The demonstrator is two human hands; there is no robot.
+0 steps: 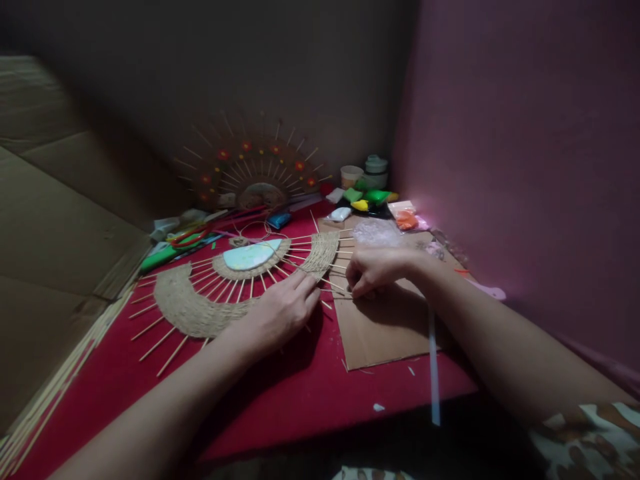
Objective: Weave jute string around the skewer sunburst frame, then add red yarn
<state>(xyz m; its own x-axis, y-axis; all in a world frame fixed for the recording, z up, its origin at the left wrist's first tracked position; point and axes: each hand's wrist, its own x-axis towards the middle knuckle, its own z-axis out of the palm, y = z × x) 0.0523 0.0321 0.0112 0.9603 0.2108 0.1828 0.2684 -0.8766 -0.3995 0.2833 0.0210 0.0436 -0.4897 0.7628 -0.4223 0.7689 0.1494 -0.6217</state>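
Note:
A half-round fan of thin sticks with twine woven through them (200, 310) lies on the red table. Its centre is a pale blue half disc (251, 255) edged with woven twine. My left hand (287, 303) grips the outer woven band at its front right, fingers together and their tips partly hidden. Just right of the stick ends, over the cardboard, my right hand (373, 270) is closed in a pinch. A thin strand of twine (336, 293) seems to run from the band into its fingers. More loose twine loops behind the blue centre.
A cardboard sheet (385, 333) lies under my right hand. Behind are a finished stick fan with red flowers (260, 163), clay packets (377, 197), a cup (352, 176) and a jar (376, 172). Orange-handled scissors (189, 237) lie left; loose sticks (55, 393) line the left edge.

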